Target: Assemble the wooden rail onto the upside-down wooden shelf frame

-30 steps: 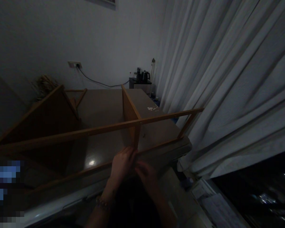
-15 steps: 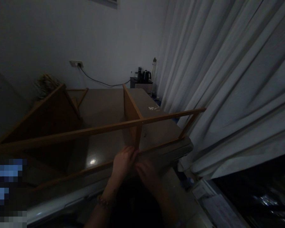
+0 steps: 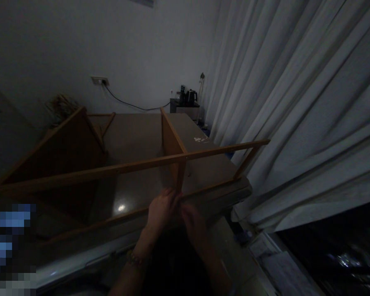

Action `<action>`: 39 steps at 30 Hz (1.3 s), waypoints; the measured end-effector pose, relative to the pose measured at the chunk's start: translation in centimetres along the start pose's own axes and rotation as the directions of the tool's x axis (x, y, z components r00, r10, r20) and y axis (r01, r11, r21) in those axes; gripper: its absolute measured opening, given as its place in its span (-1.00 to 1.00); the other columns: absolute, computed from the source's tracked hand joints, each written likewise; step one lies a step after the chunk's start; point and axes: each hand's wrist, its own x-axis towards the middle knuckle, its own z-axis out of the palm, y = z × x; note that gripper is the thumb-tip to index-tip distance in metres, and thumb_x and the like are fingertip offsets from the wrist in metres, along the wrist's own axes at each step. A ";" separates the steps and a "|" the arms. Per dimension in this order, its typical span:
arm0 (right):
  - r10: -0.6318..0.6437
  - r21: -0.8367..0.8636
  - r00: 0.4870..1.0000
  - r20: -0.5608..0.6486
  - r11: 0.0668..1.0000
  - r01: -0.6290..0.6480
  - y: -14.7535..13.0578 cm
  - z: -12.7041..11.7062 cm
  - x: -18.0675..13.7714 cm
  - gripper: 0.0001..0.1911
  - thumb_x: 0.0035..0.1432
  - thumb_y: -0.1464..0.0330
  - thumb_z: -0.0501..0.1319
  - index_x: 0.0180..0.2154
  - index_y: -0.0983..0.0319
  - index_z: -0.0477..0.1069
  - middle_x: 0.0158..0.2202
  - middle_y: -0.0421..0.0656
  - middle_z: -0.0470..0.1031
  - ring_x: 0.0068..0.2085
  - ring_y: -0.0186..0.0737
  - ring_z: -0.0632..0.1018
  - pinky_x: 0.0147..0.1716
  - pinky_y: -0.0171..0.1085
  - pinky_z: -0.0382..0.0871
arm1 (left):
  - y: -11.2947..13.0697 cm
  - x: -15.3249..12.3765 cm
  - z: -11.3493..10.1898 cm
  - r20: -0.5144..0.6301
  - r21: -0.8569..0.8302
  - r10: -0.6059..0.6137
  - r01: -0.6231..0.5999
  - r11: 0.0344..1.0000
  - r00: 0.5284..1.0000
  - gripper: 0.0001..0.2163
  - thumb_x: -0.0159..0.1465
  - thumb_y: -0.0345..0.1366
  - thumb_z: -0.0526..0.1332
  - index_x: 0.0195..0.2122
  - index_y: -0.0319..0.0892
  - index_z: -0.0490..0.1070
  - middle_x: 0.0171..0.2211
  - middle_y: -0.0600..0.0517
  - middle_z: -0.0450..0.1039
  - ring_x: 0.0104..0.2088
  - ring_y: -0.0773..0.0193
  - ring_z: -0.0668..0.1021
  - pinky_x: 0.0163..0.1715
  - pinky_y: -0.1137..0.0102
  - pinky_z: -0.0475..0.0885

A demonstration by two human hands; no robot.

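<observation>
A wooden cabinet frame (image 3: 135, 166) lies on its back in a dim room, open side up, with an upright divider panel (image 3: 170, 142) in the middle. My left hand (image 3: 160, 211) grips the near rail where the divider's front post (image 3: 180, 174) meets it, fingers curled over the edge. My right hand (image 3: 193, 224) sits just to its right, fingers bent against the same joint. Whether a small part is held there is too dark to tell. A bead bracelet (image 3: 135, 259) is on my left wrist.
Long pale curtains (image 3: 296, 107) hang on the right, close to the frame's end. A small stand with a kettle (image 3: 187, 100) is against the far wall, and a cable (image 3: 126, 105) runs to a wall socket. Papers (image 3: 271, 263) lie on the floor at lower right.
Both hands stay at the same joint; they have crept slightly up and right along the rail. The camera has tilted a little.
</observation>
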 end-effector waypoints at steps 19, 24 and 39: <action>-0.065 -0.250 0.997 0.052 0.965 0.076 1.1 -0.2 0.3 -0.61 0.39 0.29 -0.03 -0.44 0.17 0.42 -0.50 -0.17 0.46 -0.39 -0.21 0.46 -0.15 -0.15 0.35 | 0.0 -0.1 -0.1 -0.035 -0.020 0.025 -0.025 0.999 0.999 -0.73 0.41 -0.16 -0.01 -0.15 -0.10 0.46 -0.14 0.03 0.51 -0.13 0.26 0.53 -0.19 0.43 0.38; 0.025 -0.167 0.997 -0.074 0.985 -0.038 1.2 0.1 0.0 -0.72 0.33 0.17 0.06 -0.23 0.20 0.43 -0.32 -0.08 0.53 -0.28 -0.14 0.52 -0.24 -0.17 0.41 | 0.0 -0.1 -0.1 -0.041 -0.042 0.034 -0.035 0.998 0.999 -0.73 0.41 -0.17 0.00 -0.19 -0.10 0.47 -0.17 0.03 0.51 -0.15 0.26 0.54 -0.20 0.43 0.39; -0.046 0.032 0.998 0.053 0.998 0.045 0.6 -0.3 0.3 -0.77 0.34 0.33 0.06 -0.24 0.17 0.49 -0.31 -0.13 0.53 -0.25 -0.18 0.54 -0.23 -0.20 0.49 | 0.2 0.0 -0.1 -0.059 0.002 0.047 -0.047 0.999 0.997 -0.74 0.40 -0.17 0.02 -0.23 -0.11 0.46 -0.21 0.02 0.53 -0.16 0.24 0.54 -0.23 0.42 0.39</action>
